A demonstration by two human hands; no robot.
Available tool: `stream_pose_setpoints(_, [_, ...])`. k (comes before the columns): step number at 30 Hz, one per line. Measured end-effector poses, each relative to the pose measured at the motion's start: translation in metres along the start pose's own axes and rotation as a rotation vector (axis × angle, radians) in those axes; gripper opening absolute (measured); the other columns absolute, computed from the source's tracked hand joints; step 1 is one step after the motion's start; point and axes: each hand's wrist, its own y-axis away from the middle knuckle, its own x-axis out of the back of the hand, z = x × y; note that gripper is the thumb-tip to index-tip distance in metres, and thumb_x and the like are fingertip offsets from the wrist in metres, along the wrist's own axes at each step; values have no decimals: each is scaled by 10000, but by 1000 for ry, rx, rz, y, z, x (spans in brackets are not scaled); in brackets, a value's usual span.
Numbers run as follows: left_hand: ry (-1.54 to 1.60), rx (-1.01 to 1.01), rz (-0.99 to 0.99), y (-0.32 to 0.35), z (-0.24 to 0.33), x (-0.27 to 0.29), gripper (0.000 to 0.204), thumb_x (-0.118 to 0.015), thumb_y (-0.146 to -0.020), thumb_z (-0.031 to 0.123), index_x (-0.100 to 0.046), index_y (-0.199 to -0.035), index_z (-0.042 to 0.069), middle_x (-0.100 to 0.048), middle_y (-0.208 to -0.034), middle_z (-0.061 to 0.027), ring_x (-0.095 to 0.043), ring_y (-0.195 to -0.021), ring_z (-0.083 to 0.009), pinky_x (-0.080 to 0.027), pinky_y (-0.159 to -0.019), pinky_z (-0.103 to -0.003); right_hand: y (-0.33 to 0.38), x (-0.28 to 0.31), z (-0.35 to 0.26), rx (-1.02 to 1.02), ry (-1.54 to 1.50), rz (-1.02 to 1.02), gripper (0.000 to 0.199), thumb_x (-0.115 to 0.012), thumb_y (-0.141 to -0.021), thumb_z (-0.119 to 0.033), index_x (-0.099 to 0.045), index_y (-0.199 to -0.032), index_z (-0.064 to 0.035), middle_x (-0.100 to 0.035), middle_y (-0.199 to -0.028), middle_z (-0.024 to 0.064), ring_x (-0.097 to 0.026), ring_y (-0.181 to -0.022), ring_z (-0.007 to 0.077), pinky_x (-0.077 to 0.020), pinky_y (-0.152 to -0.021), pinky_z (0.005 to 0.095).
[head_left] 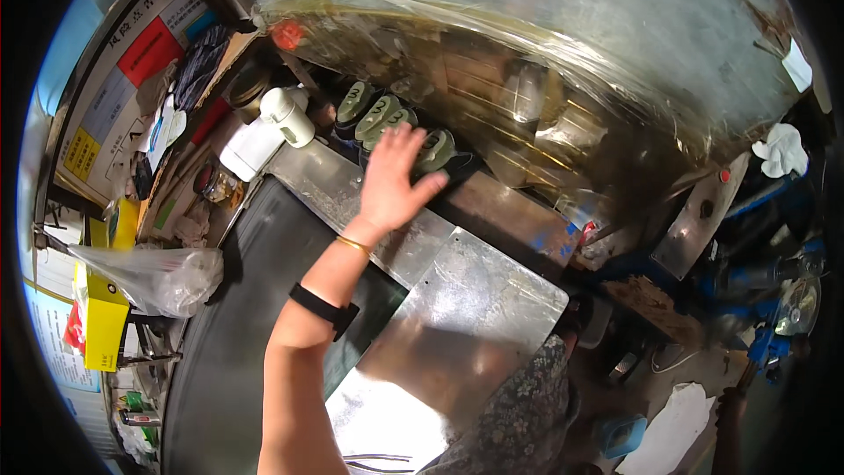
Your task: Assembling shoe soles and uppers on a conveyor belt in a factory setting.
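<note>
My left hand point(396, 178) reaches forward, palm down, with its fingers stretched out and the thumb apart. Its fingertips overlap a row of several olive-green, oval-topped pieces point(381, 114) with dark markings; I cannot tell whether they touch. One more green piece point(437, 149) lies just right of the fingers. Below the wrist, which has a thin bangle and a black band, runs a metal ledge point(327, 183). In deep shadow at the lower right is a dark shape like a forearm and hand point(729, 409); its fingers cannot be made out.
A dark belt-like surface point(264, 299) curves along the left, beside a bare metal plate point(475, 286). Clear plastic sheeting point(563, 44) covers the machine behind. A cream cylindrical fixture point(287, 116) stands left of the green pieces. Yellow boxes point(105, 321) and a plastic bag point(180, 281) sit at far left.
</note>
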Motion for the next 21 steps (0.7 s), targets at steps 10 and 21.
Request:
stream_pose_setpoints(10, [-181,365,-234,-27,11,-67,739,-797,-758,379,-523,-1385,100,-381,-1507,-205,-216,-1436,-441,-196,-1183,-526,11,3,-7,-41,-96,-53,174,-627,-801,-224,-618,-851,-57,-510,-577,54,-452,-396,168,-362,-354,312])
stream_pose_setpoints(21, [72,912,-278,-31,26,-60,1172,-736,-724,653,-112,-1581,154,167,-1566,-332,41,-1445,-561,-140,-1199,-511,-1,3,-3,-81,-197,-203,132,-598,-852,-217,-627,-864,-89,-501,-571,37,-403,-376,147,-326,-336,296])
